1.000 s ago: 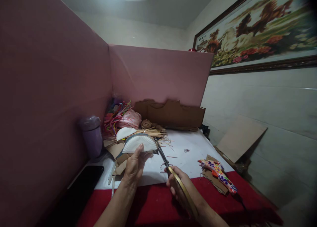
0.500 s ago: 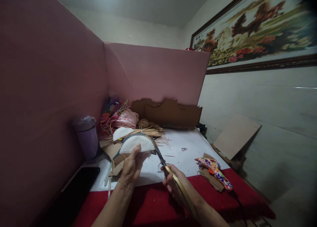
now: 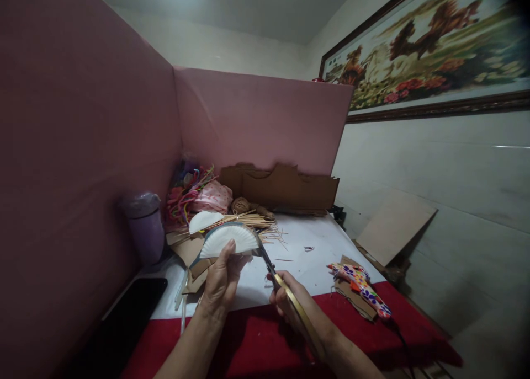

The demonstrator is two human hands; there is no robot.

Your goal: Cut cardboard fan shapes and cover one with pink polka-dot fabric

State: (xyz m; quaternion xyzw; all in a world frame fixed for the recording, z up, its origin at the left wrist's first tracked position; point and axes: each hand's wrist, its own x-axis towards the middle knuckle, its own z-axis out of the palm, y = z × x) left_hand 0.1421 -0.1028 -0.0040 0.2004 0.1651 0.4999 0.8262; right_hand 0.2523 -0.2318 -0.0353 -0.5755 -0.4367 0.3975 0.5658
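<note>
Left hand (image 3: 221, 279) pinches a pleated half-disc (image 3: 229, 241) as the right hand (image 3: 291, 296) grips scissors (image 3: 271, 271) at its right edge; trimming appears underway, the next cut needing steadiness.

Table (image 3: 314, 236), left: purple cup (image 3: 146, 235), top wrapped in plastic (image 3: 146, 199); black-screened device (image 3: 134, 307) lying flat nearby. Rear: torn cardboard (image 3: 285, 190) standing before pink panel (image 3: 260, 119); ball of twine (image 3: 240, 205) near it. Right: flower-patterned glue gun (image 3: 364, 288) on cardboard scrap (image 3: 356, 303). Wall (image 3: 476, 186): framed horse picture (image 3: 426, 53).
</note>
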